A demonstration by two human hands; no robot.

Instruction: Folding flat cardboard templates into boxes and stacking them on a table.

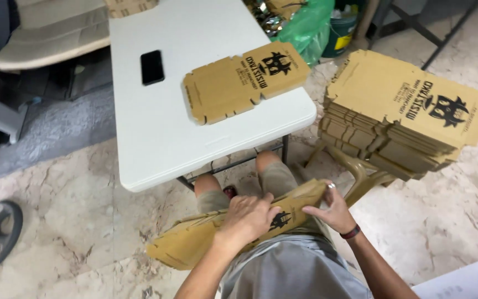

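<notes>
One flat cardboard box [245, 82] and one black phone [152, 67] on the table, one box stack [399, 119], two hands.

We have one view only, from a camera on the person's head, tilted steeply down and slightly forward, so nothing is shared with a second view. Nearest to us, at the lower edge, lie the lap and forearms; the white table [156, 138] runs away to the far left, and the marble floor [455, 210] spreads right.

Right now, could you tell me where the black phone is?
The black phone lies flat on the white table, toward its left side, left of the flat cardboard box blank.
</notes>
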